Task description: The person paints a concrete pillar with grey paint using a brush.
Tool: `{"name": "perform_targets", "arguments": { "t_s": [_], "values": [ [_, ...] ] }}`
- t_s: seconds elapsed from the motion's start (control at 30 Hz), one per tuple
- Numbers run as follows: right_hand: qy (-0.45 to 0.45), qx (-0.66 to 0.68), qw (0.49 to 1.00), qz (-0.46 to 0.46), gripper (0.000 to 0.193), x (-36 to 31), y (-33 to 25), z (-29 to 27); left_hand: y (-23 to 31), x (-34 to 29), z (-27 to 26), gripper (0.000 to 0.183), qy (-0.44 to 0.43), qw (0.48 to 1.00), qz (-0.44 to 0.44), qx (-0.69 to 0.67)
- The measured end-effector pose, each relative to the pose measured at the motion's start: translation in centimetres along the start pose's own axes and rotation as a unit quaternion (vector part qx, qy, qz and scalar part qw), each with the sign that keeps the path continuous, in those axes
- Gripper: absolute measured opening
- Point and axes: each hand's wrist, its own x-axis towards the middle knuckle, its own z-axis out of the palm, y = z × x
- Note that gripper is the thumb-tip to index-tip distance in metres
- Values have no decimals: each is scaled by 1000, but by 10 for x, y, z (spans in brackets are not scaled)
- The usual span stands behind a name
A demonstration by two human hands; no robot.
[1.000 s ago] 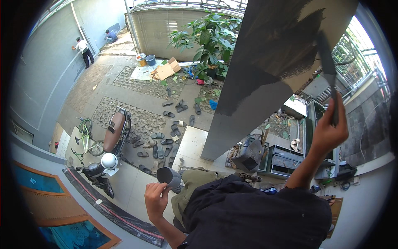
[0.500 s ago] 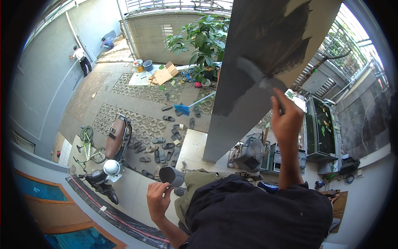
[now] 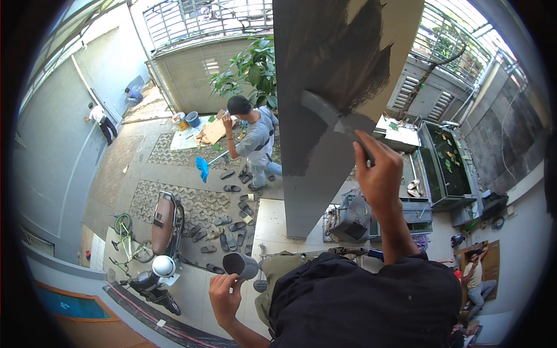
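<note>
A flat-bladed trowel is gripped in the right hand, fingers closed round its handle at the lower end. The blade runs up and to the left from that hand, its long axis slanted, and is laid flat against the pillar, on the edge of the dark wet patch that lies above the hand. Pale, uncoated surface is seen up and to the right of the blade. The right hand is the nearer one to the pillar by far.

The left hand is held low, well apart from the pillar, closed round a small dark cup-like container that sits just above its fingers; its mouth is tipped left. What is inside cannot be told.

Far below both hands a courtyard is seen: a person with a blue broom, scattered sandals, a parked scooter, a green bicycle, a potted tree.
</note>
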Motion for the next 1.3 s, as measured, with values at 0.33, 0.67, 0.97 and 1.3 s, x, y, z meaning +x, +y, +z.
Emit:
{"name": "perform_targets", "arguments": {
  "t_s": [0.33,0.67,0.97,1.3],
  "values": [
    [161,-24,986,-26,27,-1,7,-47,1,1,1,22,0,1000,0,-1],
    [202,-83,975,29,25,15,23,-70,4,-4,-8,27,0,1000,7,-1],
    [31,43,998,43,21,-7,4,-13,4,-8,-11,26,-29,999,-19,27],
    [254,-33,966,25,22,16,19,-68,3,-11,-8,23,-33,999,-4,19]
  ]
}}
